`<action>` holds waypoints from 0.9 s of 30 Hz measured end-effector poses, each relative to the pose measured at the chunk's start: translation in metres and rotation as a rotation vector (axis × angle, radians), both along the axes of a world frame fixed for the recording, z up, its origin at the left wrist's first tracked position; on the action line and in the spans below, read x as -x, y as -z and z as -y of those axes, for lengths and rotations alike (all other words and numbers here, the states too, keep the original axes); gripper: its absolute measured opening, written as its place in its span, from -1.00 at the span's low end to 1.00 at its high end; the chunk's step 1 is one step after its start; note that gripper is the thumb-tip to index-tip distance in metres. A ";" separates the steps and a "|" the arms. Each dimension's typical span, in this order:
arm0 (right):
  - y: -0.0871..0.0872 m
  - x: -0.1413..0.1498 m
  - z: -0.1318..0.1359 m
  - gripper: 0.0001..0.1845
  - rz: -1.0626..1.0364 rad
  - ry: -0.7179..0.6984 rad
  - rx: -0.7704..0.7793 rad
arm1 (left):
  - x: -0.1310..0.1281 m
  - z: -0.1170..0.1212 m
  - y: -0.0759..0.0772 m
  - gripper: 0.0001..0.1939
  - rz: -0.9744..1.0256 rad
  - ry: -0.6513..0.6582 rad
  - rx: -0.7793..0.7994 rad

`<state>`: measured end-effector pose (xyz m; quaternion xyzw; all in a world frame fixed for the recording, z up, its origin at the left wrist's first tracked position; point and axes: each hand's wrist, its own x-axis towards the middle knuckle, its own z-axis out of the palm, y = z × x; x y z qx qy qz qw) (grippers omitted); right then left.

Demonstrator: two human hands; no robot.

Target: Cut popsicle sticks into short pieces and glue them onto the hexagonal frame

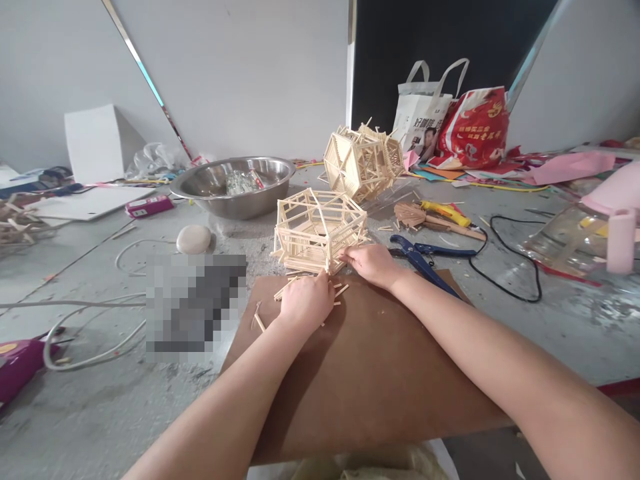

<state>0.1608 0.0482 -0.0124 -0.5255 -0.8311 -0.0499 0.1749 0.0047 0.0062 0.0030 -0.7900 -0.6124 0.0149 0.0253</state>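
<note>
Pale hexagonal wooden-stick frame (324, 235) was seemingly being steadied, left hand (307, 300) and right hand (373, 265) apparently pinching its near base, further handling calling for light pressure.

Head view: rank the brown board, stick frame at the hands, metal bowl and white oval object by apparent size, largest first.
1. Brown board
2. Stick frame and metal bowl: too alike to rank
3. White oval object

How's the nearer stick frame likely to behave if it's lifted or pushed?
The nearer stick frame is probably light for its size, being thin sticks around open gaps. It looks fragile: a hard squeeze might snap its slender struts. Its wide, straight-sided base suggests it would sooner slide than roll.
</note>
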 end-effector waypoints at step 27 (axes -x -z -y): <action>0.009 -0.003 -0.005 -0.65 -0.251 -0.073 0.091 | 0.002 -0.004 0.000 -0.64 -0.016 -0.011 0.009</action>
